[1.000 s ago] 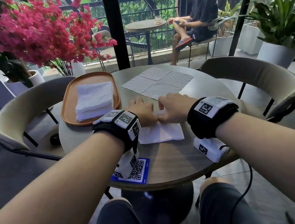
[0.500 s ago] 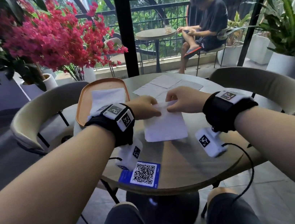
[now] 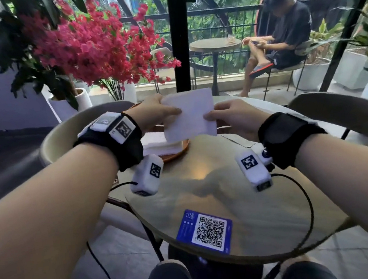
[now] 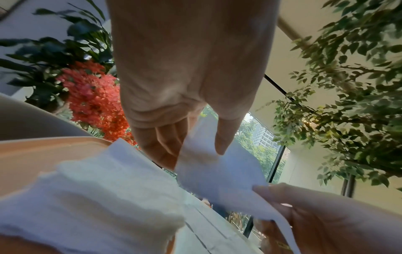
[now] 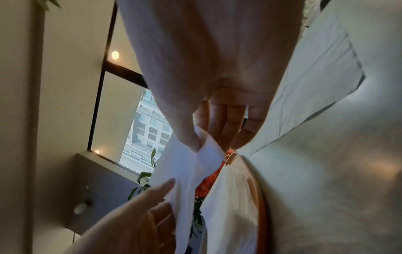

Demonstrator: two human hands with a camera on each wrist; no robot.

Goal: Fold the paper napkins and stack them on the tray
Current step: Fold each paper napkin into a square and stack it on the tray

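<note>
A folded white napkin point(image 3: 189, 115) hangs in the air above the round table point(image 3: 234, 203), held by both hands. My left hand point(image 3: 158, 113) pinches its left edge between thumb and fingers point(image 4: 219, 141). My right hand point(image 3: 226, 114) pinches its right edge point(image 5: 191, 142). Below and to the left, the orange tray point(image 3: 175, 155) carries a stack of folded napkins point(image 3: 160, 146), seen close in the left wrist view point(image 4: 97, 197). Unfolded napkins point(image 5: 315, 89) lie flat on the table farther back, mostly hidden behind my hands in the head view.
A blue QR-code card point(image 3: 205, 231) lies near the table's front edge. Curved chairs stand left point(image 3: 64, 137) and right point(image 3: 351, 111) of the table. Pink flowers in a pot point(image 3: 94, 47) rise behind the tray. A person sits at a far table point(image 3: 281, 31).
Both hands have lifted the folded napkin off the table and carried it up and leftward, toward the tray. The head view has tilted upward.
</note>
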